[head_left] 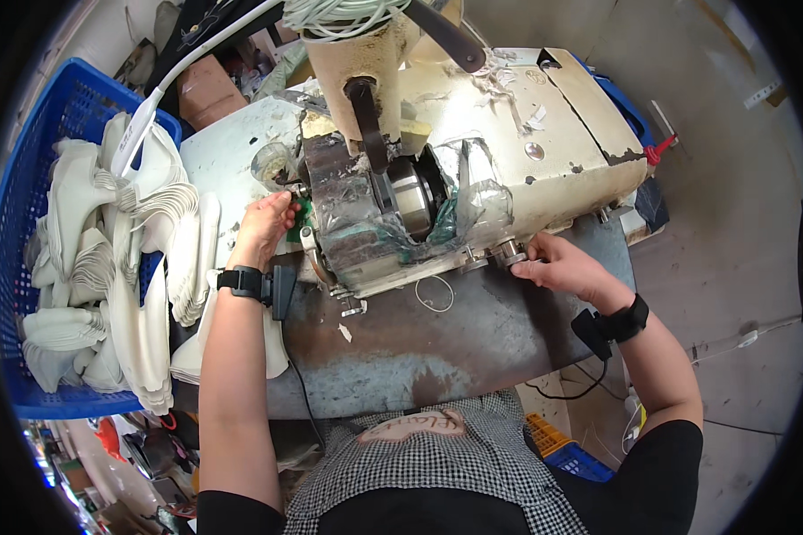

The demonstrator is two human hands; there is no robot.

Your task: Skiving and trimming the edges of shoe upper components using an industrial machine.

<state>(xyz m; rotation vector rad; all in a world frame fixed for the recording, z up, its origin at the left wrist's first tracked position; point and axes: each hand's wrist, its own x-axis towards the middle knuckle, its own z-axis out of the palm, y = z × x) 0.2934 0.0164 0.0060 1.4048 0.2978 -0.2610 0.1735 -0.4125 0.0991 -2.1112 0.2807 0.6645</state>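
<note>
Head view. My left grip [266, 227] is at the left end of a cream-painted metal machine [553, 192] with a chipped finish, fingers bunched beside a small silver metal stud [301, 190]. I cannot tell whether they pinch it or only rest against it. My right grip [562, 266] is at the machine's front edge, thumb and forefinger closed on a round silver metal knob [510, 253]. A second, smaller silver knob [474, 264] sits just left of it, untouched.

Position: the machine stands on a worn, brown-stained grey surface [393, 357]; the held knob projects from its near side. Between the grips, an opening exposes a shiny steel roller [411, 203]. A thin pale loop [434, 294] lies near the front edge. At far left, a blue plastic basket [7, 348] holds stacks of curved off-white sheet pieces [85, 192], none in either grip.

Step in hand (my judgement): handling the machine's fittings, the right grip on the knob. For any turn, I judge the move calls for a firm fingertip pinch, small wrist rotation, and fingers clear of the roller opening. The left contact needs a closer look first.
</note>
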